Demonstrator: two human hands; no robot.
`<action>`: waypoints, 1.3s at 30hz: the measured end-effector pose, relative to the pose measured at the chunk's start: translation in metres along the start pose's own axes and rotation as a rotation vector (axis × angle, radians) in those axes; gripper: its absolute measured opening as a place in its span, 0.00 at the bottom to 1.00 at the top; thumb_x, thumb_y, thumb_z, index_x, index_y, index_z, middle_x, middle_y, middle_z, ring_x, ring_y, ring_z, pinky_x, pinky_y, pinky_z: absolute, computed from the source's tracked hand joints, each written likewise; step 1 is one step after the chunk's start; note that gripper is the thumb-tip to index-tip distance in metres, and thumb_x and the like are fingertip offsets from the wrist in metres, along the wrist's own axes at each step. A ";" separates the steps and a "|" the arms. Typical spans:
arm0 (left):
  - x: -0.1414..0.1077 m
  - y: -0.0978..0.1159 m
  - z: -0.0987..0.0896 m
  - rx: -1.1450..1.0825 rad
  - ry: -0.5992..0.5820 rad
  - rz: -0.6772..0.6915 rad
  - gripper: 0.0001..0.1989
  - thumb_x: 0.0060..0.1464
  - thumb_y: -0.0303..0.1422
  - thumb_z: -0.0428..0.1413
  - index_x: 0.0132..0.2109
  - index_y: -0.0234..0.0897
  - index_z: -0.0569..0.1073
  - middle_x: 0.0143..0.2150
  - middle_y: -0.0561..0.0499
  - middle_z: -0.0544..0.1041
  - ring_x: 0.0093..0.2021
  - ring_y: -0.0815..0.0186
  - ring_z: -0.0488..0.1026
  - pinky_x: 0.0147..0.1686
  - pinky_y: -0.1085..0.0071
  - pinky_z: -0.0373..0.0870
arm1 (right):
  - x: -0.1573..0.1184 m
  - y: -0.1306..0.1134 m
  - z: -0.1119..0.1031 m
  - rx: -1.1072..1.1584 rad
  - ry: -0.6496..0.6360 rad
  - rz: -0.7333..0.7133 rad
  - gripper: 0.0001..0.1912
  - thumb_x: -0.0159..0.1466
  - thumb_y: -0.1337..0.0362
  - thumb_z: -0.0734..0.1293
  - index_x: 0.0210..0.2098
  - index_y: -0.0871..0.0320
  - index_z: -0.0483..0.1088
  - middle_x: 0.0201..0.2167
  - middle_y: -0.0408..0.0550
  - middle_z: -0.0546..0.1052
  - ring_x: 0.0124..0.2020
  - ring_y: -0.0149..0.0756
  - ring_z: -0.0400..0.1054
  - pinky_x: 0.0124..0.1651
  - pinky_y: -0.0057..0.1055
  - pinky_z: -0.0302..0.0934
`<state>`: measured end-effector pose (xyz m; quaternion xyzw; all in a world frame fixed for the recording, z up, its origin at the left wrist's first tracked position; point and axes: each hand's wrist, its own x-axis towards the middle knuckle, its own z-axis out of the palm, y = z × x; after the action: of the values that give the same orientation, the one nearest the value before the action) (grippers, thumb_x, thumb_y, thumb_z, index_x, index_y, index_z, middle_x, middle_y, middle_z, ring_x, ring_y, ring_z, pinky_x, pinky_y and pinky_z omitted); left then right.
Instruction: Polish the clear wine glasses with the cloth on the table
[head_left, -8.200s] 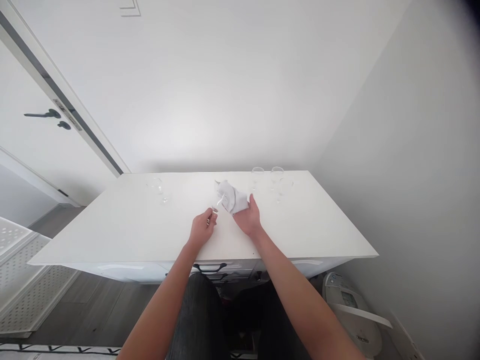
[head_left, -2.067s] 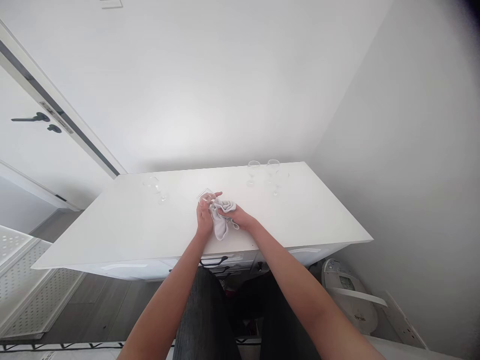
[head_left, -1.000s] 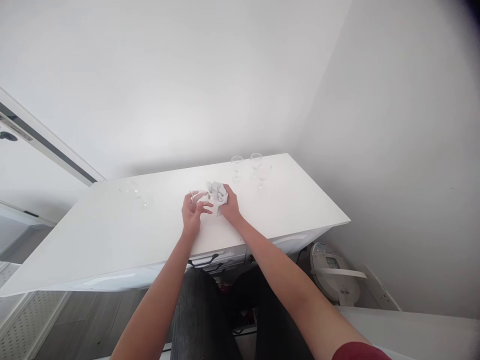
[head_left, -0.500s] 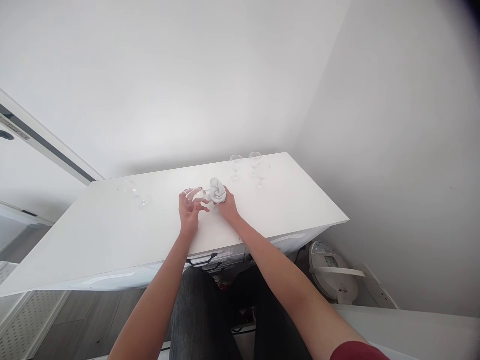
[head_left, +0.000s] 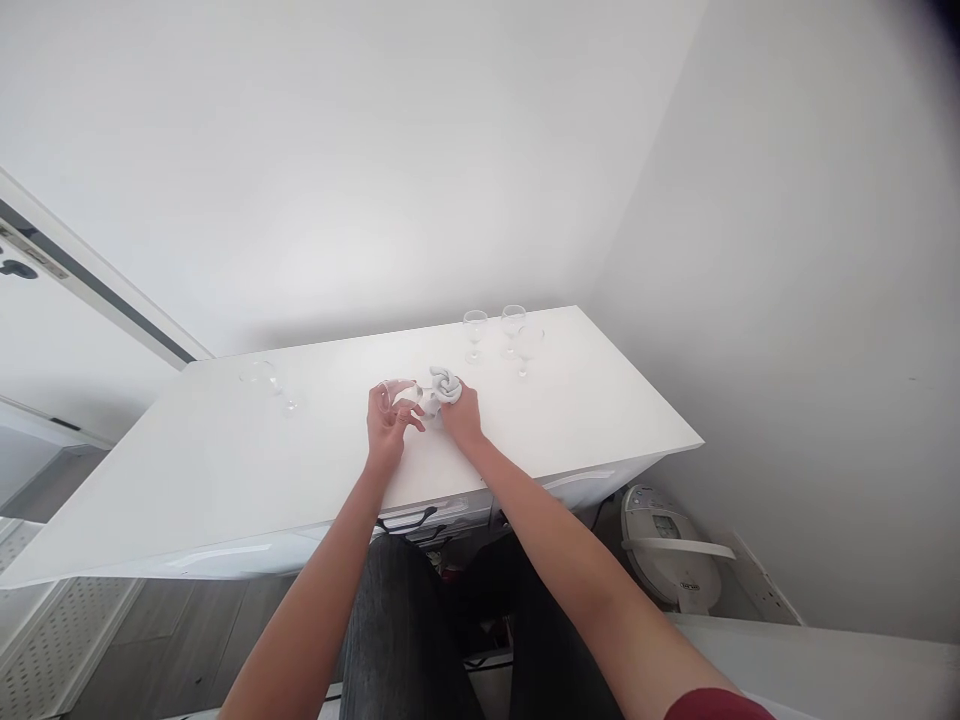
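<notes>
My left hand (head_left: pixel 387 424) is wrapped round the bowl of a clear wine glass (head_left: pixel 405 397), which lies tilted sideways over the table with its stem toward the right. In my right hand (head_left: pixel 463 415) a bunched white cloth (head_left: pixel 446 385) is gripped against the stem and foot end of that glass. The cloth hides much of the foot. Both hands are close together above the front middle of the white table (head_left: pixel 330 470).
Three upright wine glasses (head_left: pixel 475 330) stand at the back right of the table. Another glass (head_left: pixel 274 382) lies on its side at the left. A white appliance with a handle (head_left: pixel 667 550) sits on the floor at right. Walls rise behind and right.
Both hands, with the glass and cloth, appear slightly further right in view. The cloth has turned and its folds look different around the glass's foot end.
</notes>
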<state>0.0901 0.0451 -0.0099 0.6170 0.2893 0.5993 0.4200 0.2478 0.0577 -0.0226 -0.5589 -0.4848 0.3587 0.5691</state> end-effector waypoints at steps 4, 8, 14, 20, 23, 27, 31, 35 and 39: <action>-0.001 0.003 0.003 0.026 -0.018 -0.012 0.25 0.64 0.47 0.64 0.59 0.45 0.64 0.62 0.39 0.74 0.40 0.63 0.80 0.25 0.68 0.82 | -0.002 -0.005 -0.004 0.066 0.015 -0.124 0.10 0.59 0.66 0.66 0.41 0.54 0.69 0.31 0.41 0.75 0.32 0.35 0.64 0.34 0.30 0.58; -0.001 0.001 0.002 -0.002 -0.048 -0.023 0.25 0.63 0.47 0.65 0.58 0.46 0.63 0.61 0.41 0.73 0.40 0.64 0.80 0.25 0.69 0.82 | 0.003 -0.007 -0.001 0.297 -0.069 -0.048 0.11 0.61 0.60 0.65 0.41 0.55 0.73 0.37 0.46 0.78 0.38 0.37 0.67 0.40 0.31 0.62; 0.000 -0.005 -0.002 -0.024 0.025 -0.005 0.25 0.64 0.50 0.63 0.60 0.48 0.64 0.62 0.41 0.74 0.34 0.68 0.77 0.26 0.68 0.82 | 0.008 0.001 0.005 0.079 -0.129 0.017 0.05 0.59 0.61 0.65 0.29 0.54 0.71 0.27 0.42 0.74 0.30 0.34 0.62 0.34 0.30 0.55; -0.002 -0.006 0.000 0.061 0.043 0.033 0.23 0.65 0.48 0.63 0.60 0.47 0.66 0.59 0.44 0.75 0.29 0.73 0.74 0.27 0.67 0.82 | 0.003 -0.002 -0.003 -0.164 0.052 0.000 0.08 0.57 0.66 0.65 0.23 0.53 0.63 0.23 0.43 0.69 0.28 0.37 0.59 0.33 0.31 0.52; -0.002 -0.004 0.000 0.112 0.125 0.058 0.22 0.65 0.47 0.63 0.59 0.45 0.68 0.57 0.45 0.75 0.29 0.73 0.73 0.27 0.68 0.82 | -0.002 -0.004 -0.007 -0.242 0.151 -0.210 0.12 0.59 0.63 0.66 0.23 0.53 0.59 0.36 0.50 0.72 0.38 0.40 0.65 0.39 0.33 0.59; 0.000 0.000 0.000 0.194 0.296 0.049 0.24 0.59 0.46 0.68 0.56 0.43 0.73 0.57 0.45 0.74 0.31 0.72 0.73 0.24 0.70 0.78 | -0.010 -0.007 -0.006 -0.229 -0.171 -0.497 0.06 0.61 0.64 0.68 0.39 0.55 0.70 0.47 0.49 0.73 0.43 0.38 0.68 0.43 0.33 0.63; 0.001 0.000 -0.003 0.290 0.432 0.017 0.23 0.58 0.42 0.69 0.57 0.44 0.75 0.52 0.47 0.78 0.35 0.68 0.75 0.33 0.69 0.77 | -0.014 -0.007 -0.001 -0.558 -0.472 -0.595 0.20 0.61 0.72 0.67 0.53 0.51 0.74 0.58 0.48 0.73 0.46 0.38 0.70 0.41 0.31 0.62; 0.002 -0.004 -0.006 0.394 0.446 -0.001 0.20 0.58 0.39 0.69 0.57 0.45 0.79 0.46 0.49 0.81 0.42 0.62 0.76 0.41 0.66 0.72 | -0.012 -0.003 0.009 -0.850 -0.574 -0.658 0.23 0.63 0.73 0.68 0.56 0.51 0.77 0.64 0.52 0.72 0.60 0.47 0.66 0.56 0.41 0.64; 0.006 -0.009 -0.008 0.444 0.403 -0.070 0.20 0.59 0.40 0.68 0.58 0.46 0.79 0.45 0.49 0.82 0.46 0.59 0.77 0.42 0.66 0.69 | -0.014 -0.002 0.014 -0.969 -0.617 -0.639 0.19 0.67 0.67 0.67 0.57 0.52 0.78 0.59 0.50 0.78 0.56 0.50 0.67 0.53 0.43 0.66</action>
<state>0.0846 0.0556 -0.0153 0.5519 0.5120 0.6169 0.2295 0.2306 0.0478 -0.0245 -0.4520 -0.8746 0.0567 0.1662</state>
